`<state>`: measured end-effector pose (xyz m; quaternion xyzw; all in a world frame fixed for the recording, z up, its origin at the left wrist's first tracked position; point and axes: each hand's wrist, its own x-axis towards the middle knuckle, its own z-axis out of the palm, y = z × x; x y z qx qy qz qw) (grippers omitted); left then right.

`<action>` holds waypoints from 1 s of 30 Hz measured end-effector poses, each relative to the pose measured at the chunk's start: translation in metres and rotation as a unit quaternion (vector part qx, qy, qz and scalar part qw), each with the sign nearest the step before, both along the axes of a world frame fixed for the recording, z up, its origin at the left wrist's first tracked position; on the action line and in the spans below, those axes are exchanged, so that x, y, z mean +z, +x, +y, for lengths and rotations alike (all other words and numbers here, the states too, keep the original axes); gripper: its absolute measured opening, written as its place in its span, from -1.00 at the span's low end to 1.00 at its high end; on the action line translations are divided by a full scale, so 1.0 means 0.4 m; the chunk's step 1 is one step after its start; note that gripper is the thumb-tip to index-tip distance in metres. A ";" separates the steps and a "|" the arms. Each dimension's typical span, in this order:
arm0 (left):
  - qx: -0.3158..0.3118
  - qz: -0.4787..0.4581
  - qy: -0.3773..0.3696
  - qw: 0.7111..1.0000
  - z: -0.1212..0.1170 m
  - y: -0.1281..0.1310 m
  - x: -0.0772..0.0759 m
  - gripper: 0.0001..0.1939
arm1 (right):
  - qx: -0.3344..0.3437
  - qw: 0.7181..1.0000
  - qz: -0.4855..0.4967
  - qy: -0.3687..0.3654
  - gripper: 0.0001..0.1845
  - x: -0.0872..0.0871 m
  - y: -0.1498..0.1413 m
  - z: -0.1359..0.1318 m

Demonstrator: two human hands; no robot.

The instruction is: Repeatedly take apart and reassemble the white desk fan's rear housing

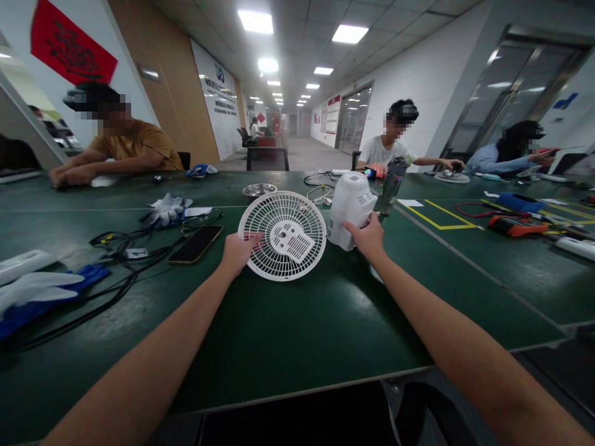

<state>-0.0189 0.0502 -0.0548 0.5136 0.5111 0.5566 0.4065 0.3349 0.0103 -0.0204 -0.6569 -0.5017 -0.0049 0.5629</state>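
My left hand [238,250] grips the left rim of a round white fan grille [282,234], holding it tilted up off the green table [279,328]; a barcode label shows at its centre. My right hand [369,235] is closed on the lower right side of a white fan body [351,201], which stands on the table just right of the grille. Both forearms reach in from the bottom of the view.
A black phone [195,243], tangled cables [116,244], white gloves [167,209] and blue gloves [28,294] lie to the left. A metal bowl [259,189] sits behind the grille. Three other people sit at the far table edge. Tools [515,224] lie at the right.
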 end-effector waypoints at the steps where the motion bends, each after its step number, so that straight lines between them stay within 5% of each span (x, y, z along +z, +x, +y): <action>1: 0.002 0.002 0.000 1.000 -0.001 0.000 0.000 -0.73 | 0.006 1.000 -0.007 -0.010 -0.33 -0.005 -0.006 0.000; 16: 0.023 0.024 -0.021 0.999 -0.017 0.008 0.021 -0.80 | -0.156 0.986 0.049 0.015 -0.20 -0.006 0.166 0.032; 30: 0.015 0.029 -0.010 0.999 -0.018 0.009 0.021 -0.81 | -0.142 0.984 -0.003 0.111 -0.21 0.015 0.157 0.023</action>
